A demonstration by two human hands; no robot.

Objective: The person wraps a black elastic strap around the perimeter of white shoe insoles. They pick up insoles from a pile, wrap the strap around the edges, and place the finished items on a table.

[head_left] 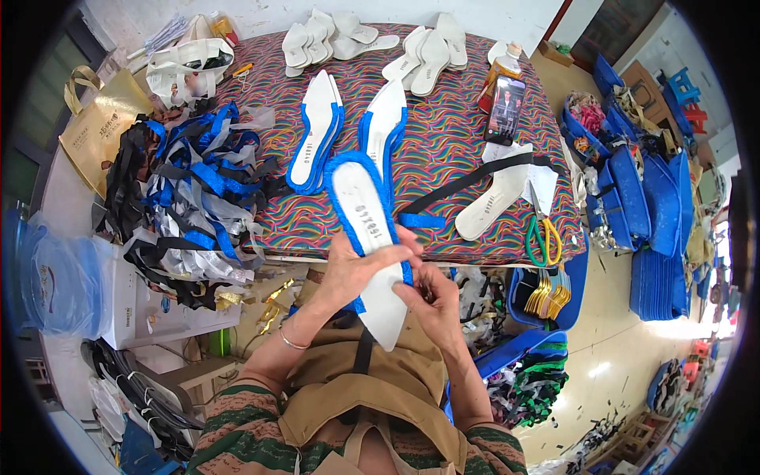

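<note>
A white pointed insole (pixel 366 207) with glittery blue trim along its edge is held up over the table's front edge, its pointed end toward me. My left hand (pixel 356 269) grips it around the middle, thumb across its face. My right hand (pixel 430 297) pinches the edge near the pointed end, thumb on the white face; part of its fingers is hidden behind. Beyond it lie blue-edged insoles (pixel 315 131) in a stack and another blue-edged insole (pixel 384 119). To the right, a plain white insole (pixel 495 202) lies under a black strip (pixel 443 192) with a blue end.
Scissors (pixel 543 237) with green and yellow handles lie at the table's front right. A phone (pixel 505 111) leans against a bottle (pixel 495 75). Tangled strips (pixel 198 190) are heaped left. White insoles (pixel 427 59) lie at the back. Blue bins (pixel 554 340) stand below right.
</note>
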